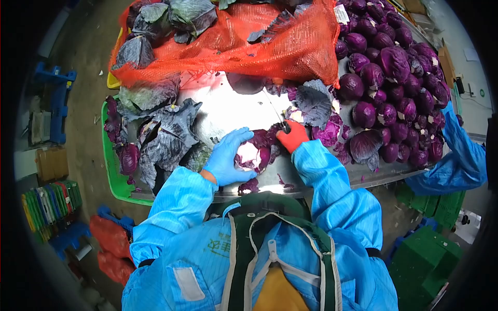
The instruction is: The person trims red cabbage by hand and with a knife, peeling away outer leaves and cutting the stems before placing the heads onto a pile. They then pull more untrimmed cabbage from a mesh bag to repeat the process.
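My left hand (228, 158), in a blue glove, is closed around the side of a red cabbage (249, 155) whose pale cut base faces up. In a red glove, my right hand (292, 137) grips a knife (284, 124) by its dark handle. The thin blade points away from me over the metal tabletop (228, 111), apart from the cabbage's cut face. Loose purple leaves (327, 132) and pale trimmings lie just beyond my right hand. Large dark outer leaves (168, 137) are heaped to the left of my left hand.
A big pile of trimmed red cabbages (394, 98) covers the table's right side. Across the back lies a red mesh sack (249, 46) with untrimmed cabbages (192, 18). A green crate (116, 176) holds leaves at left. Green bins (425, 262) stand on the floor at lower right.
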### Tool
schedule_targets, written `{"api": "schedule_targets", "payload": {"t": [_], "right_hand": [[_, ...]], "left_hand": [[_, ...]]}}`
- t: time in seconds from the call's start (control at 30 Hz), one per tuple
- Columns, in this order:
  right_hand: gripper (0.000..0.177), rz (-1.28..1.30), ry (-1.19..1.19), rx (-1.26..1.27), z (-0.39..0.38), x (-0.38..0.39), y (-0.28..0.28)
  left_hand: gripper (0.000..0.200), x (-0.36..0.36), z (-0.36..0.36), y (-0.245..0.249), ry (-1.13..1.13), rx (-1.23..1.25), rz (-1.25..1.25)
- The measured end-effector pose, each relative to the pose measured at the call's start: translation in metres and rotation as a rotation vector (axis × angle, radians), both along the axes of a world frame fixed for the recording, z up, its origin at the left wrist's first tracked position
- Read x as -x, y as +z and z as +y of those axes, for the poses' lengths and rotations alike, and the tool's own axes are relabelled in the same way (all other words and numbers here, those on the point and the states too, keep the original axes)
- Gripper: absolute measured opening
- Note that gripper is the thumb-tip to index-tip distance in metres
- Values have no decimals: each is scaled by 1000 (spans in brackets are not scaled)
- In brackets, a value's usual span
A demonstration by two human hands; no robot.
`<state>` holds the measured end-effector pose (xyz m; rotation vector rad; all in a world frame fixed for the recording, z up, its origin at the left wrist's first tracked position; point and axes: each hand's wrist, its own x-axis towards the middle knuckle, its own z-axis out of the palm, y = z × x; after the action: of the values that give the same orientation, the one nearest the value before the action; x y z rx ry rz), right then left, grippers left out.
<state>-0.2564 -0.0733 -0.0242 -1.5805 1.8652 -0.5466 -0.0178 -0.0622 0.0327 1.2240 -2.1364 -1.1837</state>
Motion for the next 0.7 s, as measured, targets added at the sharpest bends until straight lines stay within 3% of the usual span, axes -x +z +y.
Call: {"api": "schedule_targets", "payload": {"t": [0.03, 0.1, 0.17, 0.2, 0.23, 0.27, 0.3, 0.37, 0.4, 0.43, 0.5, 0.53, 0.57, 0.6, 0.63, 0.7], "right_hand": [[36, -3, 5, 8, -1, 3, 6], [50, -163, -29, -219, 5, 5, 21], [44, -350, 12, -252, 22, -10, 68], [44, -240, 112, -205, 32, -19, 78], [44, -131, 211, -153, 40, -25, 83], [45, -213, 125, -94, 48, -19, 69], [45, -213, 124, -91, 47, -1, 43], [45, 19, 19, -162, 34, 37, -1], [45, 21, 26, -152, 29, 35, 3], [48, 68, 5, -186, 25, 34, 7], [50, 117, -24, -225, 25, 30, 18], [52, -51, -24, -89, 24, 23, 26], [55, -220, -23, 49, 23, 16, 37], [59, -349, 21, -75, 22, 5, 60], [62, -466, 51, -166, 22, -4, 67], [66, -542, 135, -217, 30, -12, 38]], "left_hand": [[96, -5, 0, 0, -94, 91, -4], [99, -12, 11, -2, -26, 7, -25], [98, -15, 22, -21, 293, -241, 268], [101, -6, 30, -23, 490, -488, 425], [101, -2, 29, -13, 585, -490, 451], [101, -5, 32, -20, 591, -437, 439], [101, -8, 35, -29, 591, -384, 429], [102, -3, 36, -31, 438, -316, 425], [103, 1, 34, -29, 393, -371, 454], [101, 1, 31, -29, 354, -333, 308], [99, 2, 24, -21, 317, -425, 393], [99, -1, 15, -17, 314, -424, 395], [100, -7, 3, -14, 107, -212, 242], [102, -11, -2, -12, -96, 0, 86], [102, -11, -1, -12, -98, -1, 86], [98, -7, 0, -15, 114, -116, 222]]}}
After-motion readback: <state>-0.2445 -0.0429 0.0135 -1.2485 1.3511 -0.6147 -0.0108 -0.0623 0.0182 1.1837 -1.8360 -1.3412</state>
